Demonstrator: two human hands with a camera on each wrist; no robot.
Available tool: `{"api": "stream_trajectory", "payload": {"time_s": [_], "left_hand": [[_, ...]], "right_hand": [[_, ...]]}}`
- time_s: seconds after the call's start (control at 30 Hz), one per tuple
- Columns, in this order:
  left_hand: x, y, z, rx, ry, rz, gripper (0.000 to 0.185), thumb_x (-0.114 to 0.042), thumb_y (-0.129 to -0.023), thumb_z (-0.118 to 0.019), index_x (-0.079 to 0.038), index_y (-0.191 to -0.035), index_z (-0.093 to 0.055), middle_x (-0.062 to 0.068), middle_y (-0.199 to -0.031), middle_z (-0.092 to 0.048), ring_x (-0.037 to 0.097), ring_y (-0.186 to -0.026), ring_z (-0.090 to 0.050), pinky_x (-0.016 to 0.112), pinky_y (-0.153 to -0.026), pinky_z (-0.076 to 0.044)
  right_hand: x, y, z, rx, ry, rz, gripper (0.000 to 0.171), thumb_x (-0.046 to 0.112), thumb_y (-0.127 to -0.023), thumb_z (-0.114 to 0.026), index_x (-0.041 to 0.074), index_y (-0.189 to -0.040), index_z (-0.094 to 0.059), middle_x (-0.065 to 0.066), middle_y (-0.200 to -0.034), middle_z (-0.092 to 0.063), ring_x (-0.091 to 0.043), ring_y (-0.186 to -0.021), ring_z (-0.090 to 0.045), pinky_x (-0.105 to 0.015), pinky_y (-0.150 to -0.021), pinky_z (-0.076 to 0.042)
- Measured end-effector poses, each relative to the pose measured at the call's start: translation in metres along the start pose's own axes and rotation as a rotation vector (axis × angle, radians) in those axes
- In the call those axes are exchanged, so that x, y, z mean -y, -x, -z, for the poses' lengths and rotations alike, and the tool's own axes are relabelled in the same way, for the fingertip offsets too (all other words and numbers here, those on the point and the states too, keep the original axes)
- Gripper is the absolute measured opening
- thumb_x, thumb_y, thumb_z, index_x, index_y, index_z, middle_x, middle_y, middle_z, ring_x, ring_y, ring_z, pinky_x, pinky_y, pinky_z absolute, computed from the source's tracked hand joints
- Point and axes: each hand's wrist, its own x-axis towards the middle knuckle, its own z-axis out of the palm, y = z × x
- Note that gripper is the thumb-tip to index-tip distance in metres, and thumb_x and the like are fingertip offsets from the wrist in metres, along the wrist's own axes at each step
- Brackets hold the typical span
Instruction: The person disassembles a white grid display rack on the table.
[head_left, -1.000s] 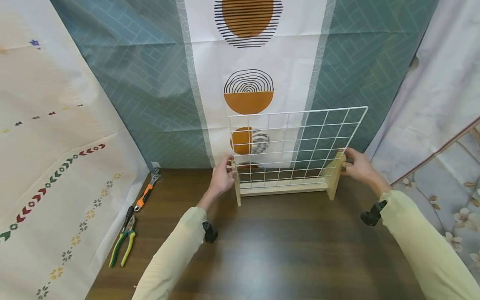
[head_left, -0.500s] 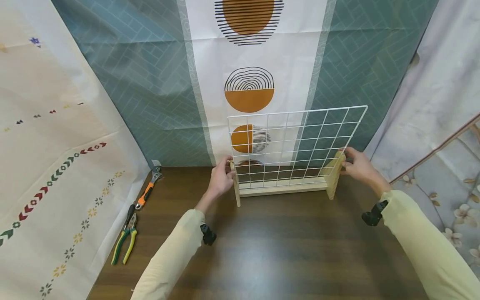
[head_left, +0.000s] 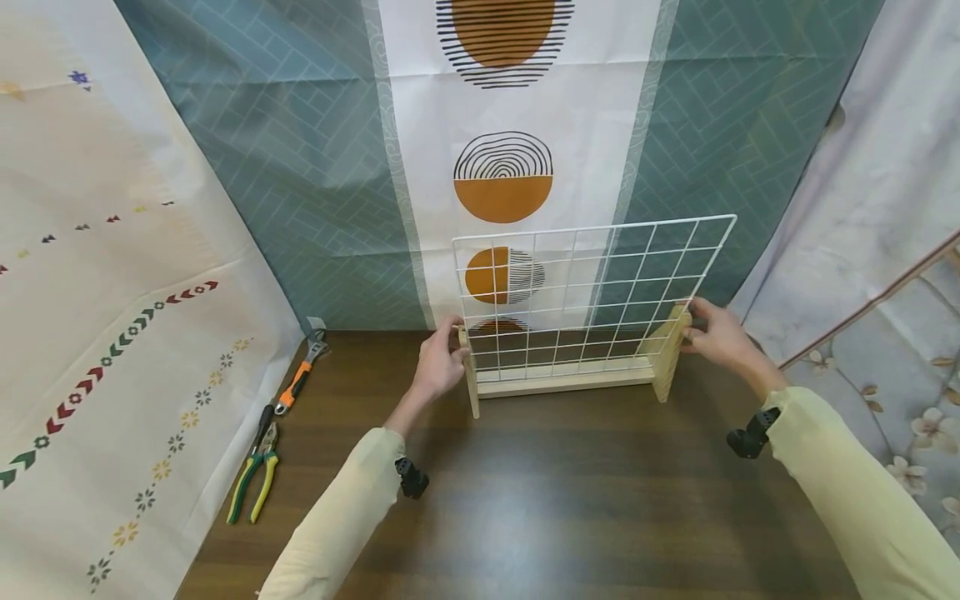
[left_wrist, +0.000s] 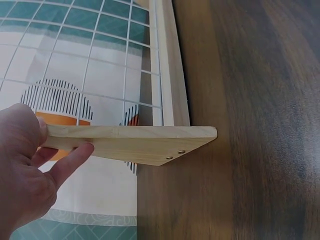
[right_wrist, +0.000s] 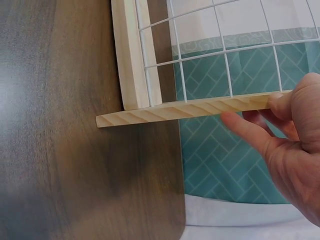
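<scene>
So both hands are on the little rack right now: the left hand (head_left: 438,367) grips the top of the left wooden end piece (left_wrist: 135,142), thumb under and fingers curled over it, and the right hand (head_left: 716,333) pinches the right wooden end piece (right_wrist: 190,112) the same way. Between the hands stands the white wire grid panel (head_left: 592,287), upright, its bottom edge sitting along the wooden base rail (head_left: 562,382) that joins the two end pieces. Whole thing rests on the dark wood desk (head_left: 540,500), close to the patterned curtain behind it. Well off to the left of the left hand lie an orange-handled adjustable wrench (head_left: 298,377) and green-yellow pliers (head_left: 255,483), near the desk's edge
</scene>
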Motion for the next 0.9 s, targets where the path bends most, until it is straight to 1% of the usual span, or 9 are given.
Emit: {"api": "stream_trajectory", "payload": {"time_s": [0.13,0.3,0.53,0.73,0.9], "left_hand": [[0.000,0.004,0.002,-0.005,0.008,-0.007,0.042,0.009,-0.088,-0.065,-0.009,-0.124,-0.053,0.015,-0.114,-0.069,0.029,-0.091,-0.070,0.044,-0.083,-0.056],[0.002,0.010,0.005,-0.016,0.010,-0.024,0.043,0.009,-0.087,-0.065,-0.010,-0.124,-0.052,0.015,-0.114,-0.068,0.030,-0.090,-0.071,0.043,-0.079,-0.057],[0.004,0.018,0.010,-0.026,0.017,-0.046,0.046,0.010,-0.086,-0.066,-0.009,-0.125,-0.052,0.015,-0.110,-0.068,0.030,-0.086,-0.072,0.043,-0.078,-0.058],[0.005,0.024,0.012,-0.040,0.011,-0.053,0.045,0.010,-0.086,-0.067,-0.010,-0.124,-0.052,0.014,-0.108,-0.069,0.029,-0.087,-0.072,0.044,-0.081,-0.057],[0.005,0.030,0.015,-0.048,0.023,-0.065,0.046,0.011,-0.086,-0.066,-0.009,-0.124,-0.052,0.015,-0.106,-0.069,0.029,-0.084,-0.071,0.043,-0.079,-0.058]], "right_hand": [[-0.001,0.002,-0.002,0.004,-0.013,0.004,0.053,-0.017,-0.094,-0.039,-0.015,-0.146,-0.026,-0.044,-0.135,-0.037,-0.060,-0.122,-0.044,-0.049,-0.083,-0.055],[0.000,0.003,-0.004,-0.002,-0.018,0.020,0.053,-0.018,-0.094,-0.039,-0.015,-0.145,-0.028,-0.044,-0.135,-0.038,-0.059,-0.120,-0.046,-0.053,-0.084,-0.054],[0.003,0.006,-0.009,-0.001,-0.020,0.034,0.051,-0.017,-0.095,-0.041,-0.015,-0.144,-0.027,-0.044,-0.133,-0.038,-0.061,-0.120,-0.045,-0.051,-0.083,-0.055],[0.003,0.008,-0.013,-0.010,0.017,0.037,0.048,-0.015,-0.097,-0.044,-0.014,-0.143,-0.030,-0.042,-0.134,-0.039,-0.059,-0.121,-0.045,-0.050,-0.082,-0.056],[0.003,0.010,-0.015,-0.005,0.030,0.025,0.049,-0.015,-0.097,-0.043,-0.013,-0.144,-0.030,-0.041,-0.136,-0.038,-0.060,-0.122,-0.045,-0.049,-0.082,-0.056]]}}
